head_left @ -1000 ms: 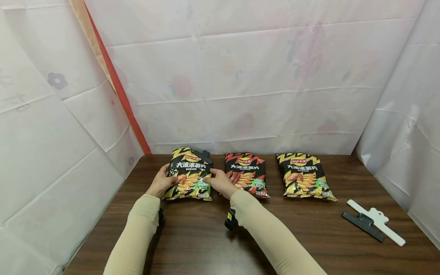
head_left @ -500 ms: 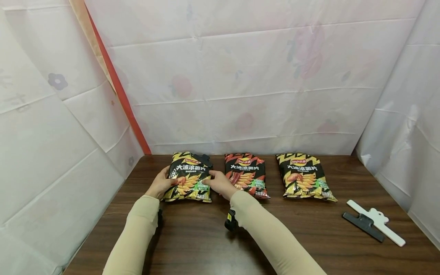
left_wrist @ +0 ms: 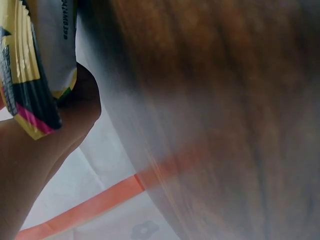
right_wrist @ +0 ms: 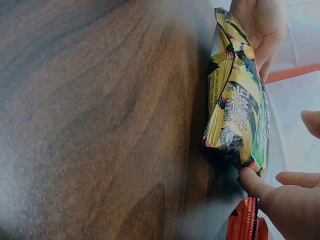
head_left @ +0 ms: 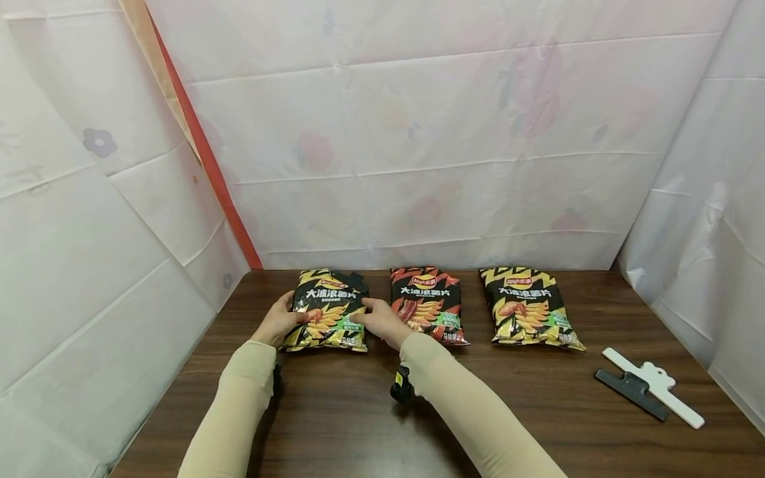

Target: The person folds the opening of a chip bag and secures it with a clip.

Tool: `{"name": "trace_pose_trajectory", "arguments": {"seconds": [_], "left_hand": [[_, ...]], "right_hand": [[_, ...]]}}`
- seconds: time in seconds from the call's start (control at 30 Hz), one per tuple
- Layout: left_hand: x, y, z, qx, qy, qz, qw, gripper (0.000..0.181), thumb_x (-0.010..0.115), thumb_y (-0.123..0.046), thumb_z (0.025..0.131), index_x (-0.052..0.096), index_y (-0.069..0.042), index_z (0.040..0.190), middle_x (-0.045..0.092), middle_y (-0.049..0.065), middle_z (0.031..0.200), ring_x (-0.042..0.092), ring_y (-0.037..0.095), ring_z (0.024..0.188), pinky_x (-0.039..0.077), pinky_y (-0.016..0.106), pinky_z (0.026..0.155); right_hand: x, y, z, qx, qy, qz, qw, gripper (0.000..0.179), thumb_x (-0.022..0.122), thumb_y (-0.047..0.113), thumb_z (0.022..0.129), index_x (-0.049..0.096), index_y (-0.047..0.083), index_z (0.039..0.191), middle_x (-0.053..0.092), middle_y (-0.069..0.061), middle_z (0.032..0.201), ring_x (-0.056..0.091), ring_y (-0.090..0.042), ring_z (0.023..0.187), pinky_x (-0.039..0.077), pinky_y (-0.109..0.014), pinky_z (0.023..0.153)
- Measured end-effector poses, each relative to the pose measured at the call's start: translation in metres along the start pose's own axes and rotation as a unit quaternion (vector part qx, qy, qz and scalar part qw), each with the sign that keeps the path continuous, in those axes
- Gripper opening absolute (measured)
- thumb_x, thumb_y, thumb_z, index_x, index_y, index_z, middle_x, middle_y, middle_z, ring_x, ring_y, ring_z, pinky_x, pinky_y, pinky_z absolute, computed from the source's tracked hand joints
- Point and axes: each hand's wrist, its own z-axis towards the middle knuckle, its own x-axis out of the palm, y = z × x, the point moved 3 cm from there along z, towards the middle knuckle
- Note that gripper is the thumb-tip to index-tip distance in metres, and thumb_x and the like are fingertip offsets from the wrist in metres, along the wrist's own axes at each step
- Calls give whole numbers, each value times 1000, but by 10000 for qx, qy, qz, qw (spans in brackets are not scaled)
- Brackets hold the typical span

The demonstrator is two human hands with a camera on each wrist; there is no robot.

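A yellow and black bag of chips (head_left: 329,299) lies at the back left of the table, with a black clip (head_left: 351,281) across its top right corner. My left hand (head_left: 277,320) grips the bag's left side, thumb over the front. In the left wrist view its fingers pass behind the crimped bag edge. My right hand (head_left: 382,322) is at the bag's right side. One fingertip (right_wrist: 250,177) touches the bag's edge in the right wrist view, while the thumb stands apart above it.
A red bag of chips (head_left: 430,307) lies just right of my right hand, and another yellow bag (head_left: 530,307) farther right. A white clip (head_left: 654,385) and a black clip (head_left: 633,394) lie at the right of the wooden table (head_left: 335,425). Sheeted walls surround the table.
The yellow bag's top, with its black clip, has come down and the bag lies flatter. Both hands have stayed at its sides, with only slight movement.
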Motion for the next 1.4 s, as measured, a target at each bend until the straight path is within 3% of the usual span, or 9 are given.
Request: {"name": "trace_pose_trajectory", "arguments": {"seconds": [0.3, 0.6, 0.73, 0.83, 1.07, 1.4], "left_hand": [[-1, -2, -4, -48, 14, 86, 10000, 79, 56, 0, 95, 6, 5, 156, 15, 30, 159, 29, 42, 142, 35, 51, 110], [-6, -9, -10, -51, 230, 285, 9993, 78, 52, -8, 100, -2, 3, 155, 0, 29, 161, 10, 46, 148, 25, 56, 116], [-8, -15, -13, 152, -20, 673, 9976, 77, 51, -16, 102, 1, 1, 157, 6, 28, 161, 12, 46, 148, 23, 59, 116], [-6, -25, -18, 453, -283, 711, 9960, 74, 50, -19, 102, 3, -3, 158, 11, 26, 162, 14, 45, 148, 24, 60, 115], [8, -51, -28, 946, -519, 825, 9907, 70, 50, -26, 103, 10, -9, 159, 15, 19, 163, 17, 41, 149, 24, 59, 116], [53, -76, -39, 1423, -247, 386, 9888, 67, 53, -24, 102, 18, -6, 157, 24, 19, 160, 25, 40, 147, 28, 50, 117]], "right_hand": [[-1, 1, -3, 24, 65, 177, 9998, 66, 63, 24, 96, 34, 3, 152, 35, -16, 157, 32, -35, 145, 32, -53, 114], [-5, 4, -8, 67, 228, 391, 9990, 65, 61, 25, 98, 32, 4, 153, 33, -15, 158, 41, -36, 140, 37, -52, 111], [-12, 8, -13, 8, 380, 669, 9970, 66, 60, 23, 99, 29, 3, 154, 31, -19, 158, 46, -37, 135, 39, -50, 110], [-22, 12, -18, -39, 341, 723, 9968, 66, 60, 23, 98, 29, 4, 154, 31, -20, 157, 46, -38, 135, 40, -49, 110], [-54, 21, -29, -80, 36, 672, 9977, 60, 57, 22, 100, 31, 10, 154, 36, -20, 154, 48, -41, 132, 41, -49, 109], [-95, 13, -43, -263, -451, 92, 9986, 56, 53, 25, 102, 34, 13, 153, 44, -17, 149, 55, -37, 123, 46, -50, 102]]}}
